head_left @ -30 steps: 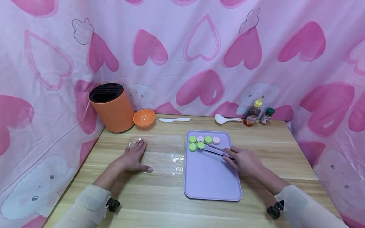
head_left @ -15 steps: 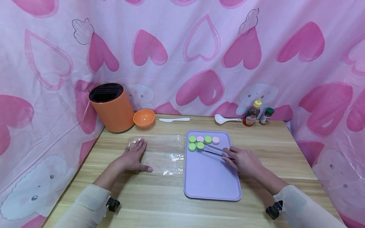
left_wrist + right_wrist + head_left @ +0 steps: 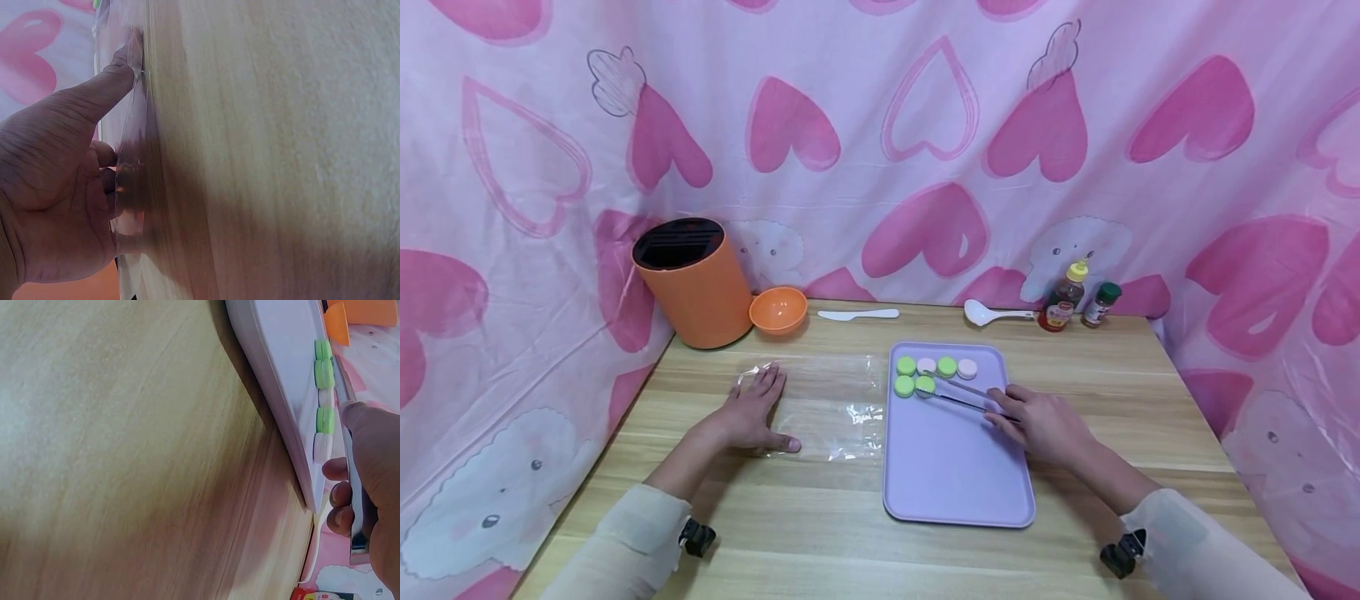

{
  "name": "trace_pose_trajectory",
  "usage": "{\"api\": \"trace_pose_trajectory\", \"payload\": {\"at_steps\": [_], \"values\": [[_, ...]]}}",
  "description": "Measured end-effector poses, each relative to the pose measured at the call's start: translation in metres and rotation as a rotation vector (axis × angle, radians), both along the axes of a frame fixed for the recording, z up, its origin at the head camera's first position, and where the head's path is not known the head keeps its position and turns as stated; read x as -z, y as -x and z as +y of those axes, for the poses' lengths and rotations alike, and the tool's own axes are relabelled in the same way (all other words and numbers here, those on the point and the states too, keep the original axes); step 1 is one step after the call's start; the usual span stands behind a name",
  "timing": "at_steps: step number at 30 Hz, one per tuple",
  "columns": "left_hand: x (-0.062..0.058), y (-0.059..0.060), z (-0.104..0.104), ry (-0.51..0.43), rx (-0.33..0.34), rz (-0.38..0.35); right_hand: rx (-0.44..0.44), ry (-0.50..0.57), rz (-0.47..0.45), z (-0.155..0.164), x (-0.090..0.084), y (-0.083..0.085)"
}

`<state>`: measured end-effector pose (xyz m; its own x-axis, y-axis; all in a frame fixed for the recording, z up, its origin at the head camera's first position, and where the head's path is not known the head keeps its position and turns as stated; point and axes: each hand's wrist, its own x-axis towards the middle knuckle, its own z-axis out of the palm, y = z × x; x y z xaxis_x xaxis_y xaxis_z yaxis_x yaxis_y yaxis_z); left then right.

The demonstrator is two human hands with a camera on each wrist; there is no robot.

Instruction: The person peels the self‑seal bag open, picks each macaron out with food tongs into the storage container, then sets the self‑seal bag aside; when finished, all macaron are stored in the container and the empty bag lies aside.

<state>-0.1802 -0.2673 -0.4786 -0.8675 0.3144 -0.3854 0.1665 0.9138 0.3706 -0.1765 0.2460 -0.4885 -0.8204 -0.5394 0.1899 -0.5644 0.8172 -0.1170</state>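
A pair of metal tongs (image 3: 958, 393) is gripped in the right hand (image 3: 1037, 421), fingers curled round the handle end; the tips of the tongs are set about a green macaron (image 3: 925, 384) in the second row on the lilac tray (image 3: 955, 475). Just left of that piece a second green macaron (image 3: 904, 386) is seen; behind them, along the far edge of the tray, a row of four is laid out, green (image 3: 906, 366), pale pink (image 3: 927, 365), green (image 3: 947, 367) and pale pink (image 3: 967, 368). In the right wrist view the same pieces are shown edge-on on the tray (image 3: 275, 375), with the tongs (image 3: 350, 456) held in the right hand (image 3: 369, 487).

The left hand (image 3: 748, 412) is laid flat, fingers straight and spread, on a clear plastic sheet (image 3: 835, 400) that is spread on the counter (image 3: 820, 533) to the left of the tray; nothing is gripped by it. In the left wrist view the left hand (image 3: 59, 187) is seen pressed against the sheet (image 3: 128, 156).

Behind the tray, by the heart-printed curtain, a white spoon (image 3: 996, 314), a sauce bottle (image 3: 1063, 300) and a small spice jar (image 3: 1102, 305) are stood; to the far left of the tray an orange knife block (image 3: 694, 282), an orange bowl (image 3: 778, 309) and a white plastic knife (image 3: 859, 315) are placed.
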Motion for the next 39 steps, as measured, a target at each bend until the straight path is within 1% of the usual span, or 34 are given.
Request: {"api": "trace_pose_trajectory", "payload": {"at_steps": [5,11,18,25,30,33,36,39], "values": [[0.002,0.002,0.0,0.008,-0.005,-0.01,0.013,0.015,0.03,0.004,-0.001,-0.004],[0.002,0.002,0.0,0.016,-0.013,-0.028,0.06,0.031,0.042,0.018,0.004,-0.01],[0.002,0.002,0.0,0.015,-0.014,-0.031,0.088,0.111,0.037,0.037,0.013,-0.018],[0.002,0.001,0.001,0.005,-0.014,-0.036,0.102,0.194,0.121,0.059,0.025,-0.022],[0.004,0.002,0.0,0.003,-0.016,-0.037,0.168,0.225,0.175,0.069,0.032,-0.026],[0.004,0.002,0.0,0.009,-0.018,-0.035,0.208,0.263,0.17,0.073,0.034,-0.027],[0.004,0.002,0.0,0.024,-0.017,-0.033,0.25,0.304,0.144,0.075,0.035,-0.027],[0.002,0.002,0.001,0.034,-0.011,-0.022,0.294,0.315,0.136,0.077,0.035,-0.028]]}}
